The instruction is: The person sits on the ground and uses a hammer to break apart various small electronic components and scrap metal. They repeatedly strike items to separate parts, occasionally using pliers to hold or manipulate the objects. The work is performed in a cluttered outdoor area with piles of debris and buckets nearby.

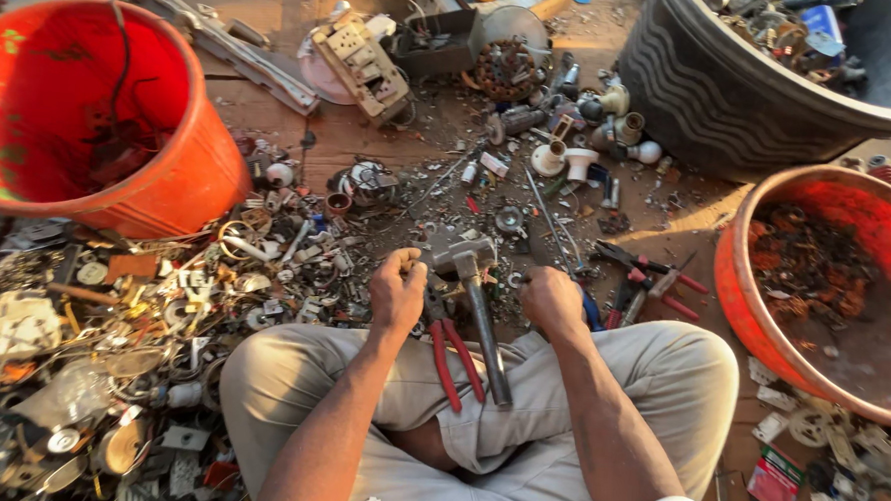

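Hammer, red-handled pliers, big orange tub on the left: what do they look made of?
Hammer: head and handle both look like bare grey metal, dull and worn, with a faint sheen along the handle. Red-handled pliers: dark metal at the head, apparently, under the left hand; the handles look sleeved in smooth red plastic or rubber. Orange tub: probably moulded plastic, with an even colour and a thin rolled rim.

Hammer between two hands, pliers beside

Scrap-sorting yard: metal scrap, tubs.
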